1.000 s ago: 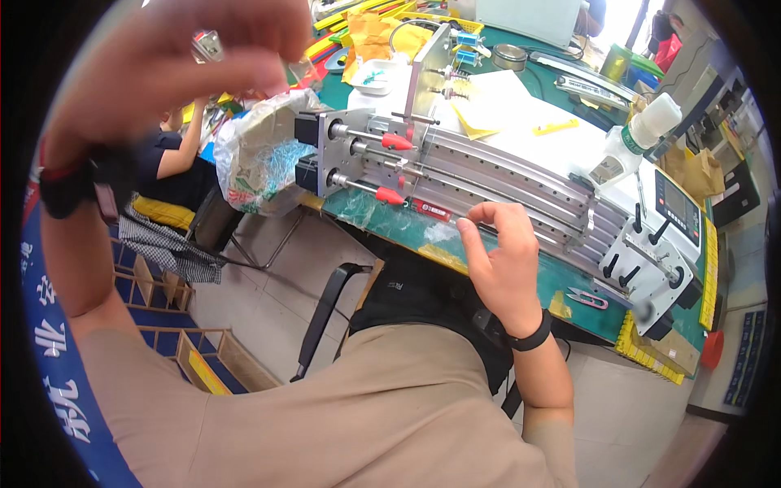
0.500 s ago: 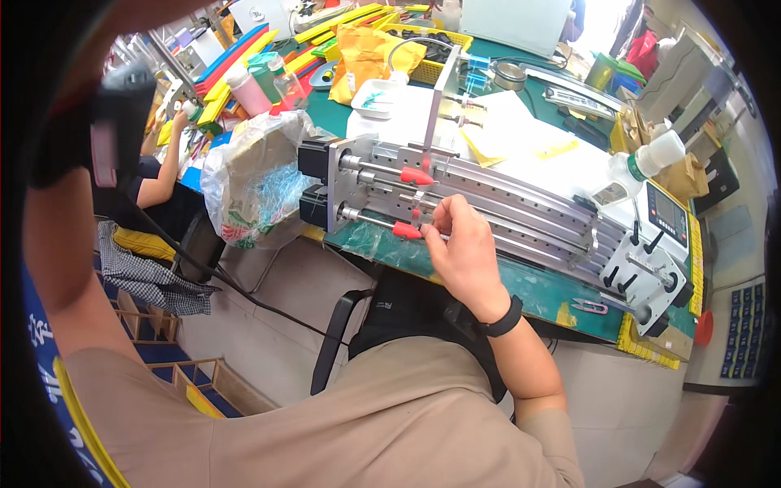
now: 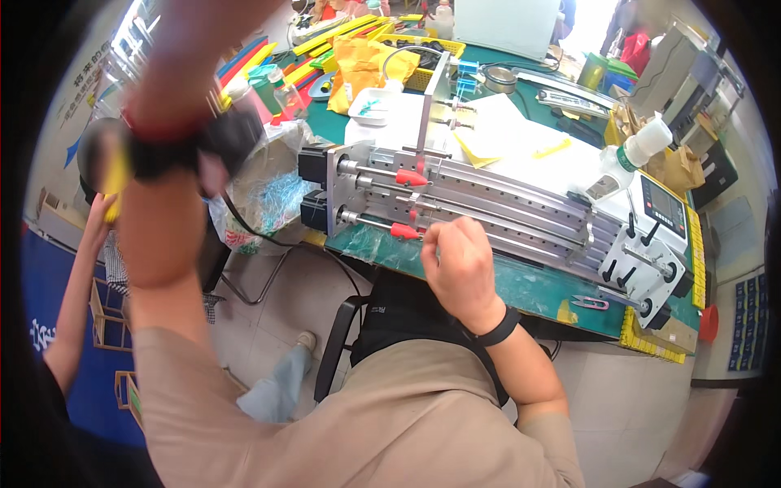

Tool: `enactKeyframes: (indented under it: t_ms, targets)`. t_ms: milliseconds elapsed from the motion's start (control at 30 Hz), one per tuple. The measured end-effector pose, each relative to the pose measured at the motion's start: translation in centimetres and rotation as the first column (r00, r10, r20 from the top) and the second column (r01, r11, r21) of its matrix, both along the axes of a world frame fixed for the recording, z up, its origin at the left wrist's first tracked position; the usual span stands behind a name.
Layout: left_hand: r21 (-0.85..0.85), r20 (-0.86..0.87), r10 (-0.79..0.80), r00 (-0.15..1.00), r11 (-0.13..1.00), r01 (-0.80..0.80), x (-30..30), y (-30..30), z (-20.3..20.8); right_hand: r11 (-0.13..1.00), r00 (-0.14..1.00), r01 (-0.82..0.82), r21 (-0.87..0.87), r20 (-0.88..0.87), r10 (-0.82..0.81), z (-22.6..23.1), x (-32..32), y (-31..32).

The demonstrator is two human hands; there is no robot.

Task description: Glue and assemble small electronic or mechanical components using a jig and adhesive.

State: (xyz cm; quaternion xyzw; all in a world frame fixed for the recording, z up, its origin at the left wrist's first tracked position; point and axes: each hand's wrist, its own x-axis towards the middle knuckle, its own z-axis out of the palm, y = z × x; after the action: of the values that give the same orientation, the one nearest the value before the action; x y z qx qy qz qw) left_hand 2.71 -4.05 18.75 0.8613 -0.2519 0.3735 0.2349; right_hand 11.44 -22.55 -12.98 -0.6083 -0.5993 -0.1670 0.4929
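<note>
A metal bench machine (image 3: 504, 203) with long rails and rods lies across the worktable. Two rods at its left end carry red tapered tips: an upper tip (image 3: 410, 177) and a lower tip (image 3: 404, 232). My right hand (image 3: 460, 264) is closed just right of the lower tip, at the machine's front side, a dark band on its wrist. Whatever its curled fingers hold, if anything, is hidden. Up close at the upper left, my left hand (image 3: 213, 53) is raised and smeared by motion, its fingers not distinguishable. A black device (image 3: 175, 154) sits on that wrist.
Behind the machine are a white tray (image 3: 374, 106), a yellow padded bag (image 3: 358, 69) and a white bottle (image 3: 616, 175). A plastic bag of blue strands (image 3: 272, 199) is left of it. Pink-handled snips (image 3: 591, 302) lie front right. Another person's arm (image 3: 77, 301) shows far left.
My left arm has swung rightward and up, covering more of the upper left. My right hand has drawn slightly down from the lower red tip, its fingers curled tighter.
</note>
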Motion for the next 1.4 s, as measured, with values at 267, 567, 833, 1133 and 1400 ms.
enactKeyframes:
  t_ms: [267, 567, 833, 1133, 1400]
  targets:
    - [0.156, -0.44, 0.379, 0.815, 0.925, -0.346, -3.4, -4.3, -22.8, 0.992, 0.355, -0.128, -0.004, -0.934, 0.042, -7.4, -2.2, -4.5]
    - [0.263, -0.422, 0.569, 0.706, 0.822, -0.506, -0.4, -5.1, -25.9, 0.761, -0.756, 0.068, 0.645, -0.464, 0.461, -7.5, 2.8, -0.2]
    - [0.073, -0.336, 0.487, 0.806, 0.866, -0.494, -2.3, -6.6, -28.2, 0.877, -0.462, -0.164, 0.452, -0.82, 0.337, -4.9, 2.1, -1.3]
    - [-0.258, -0.288, 0.726, 0.624, 0.569, -0.781, -6.6, -8.7, -35.1, 0.892, -0.259, -0.404, 0.201, -0.961, 0.099, -5.0, 1.2, -3.2]
    - [-0.008, -0.22, 0.631, 0.744, 0.761, -0.648, -3.8, -7.3, -31.4, 0.939, -0.193, -0.233, 0.252, -0.959, 0.209, -5.4, 1.4, -10.7]
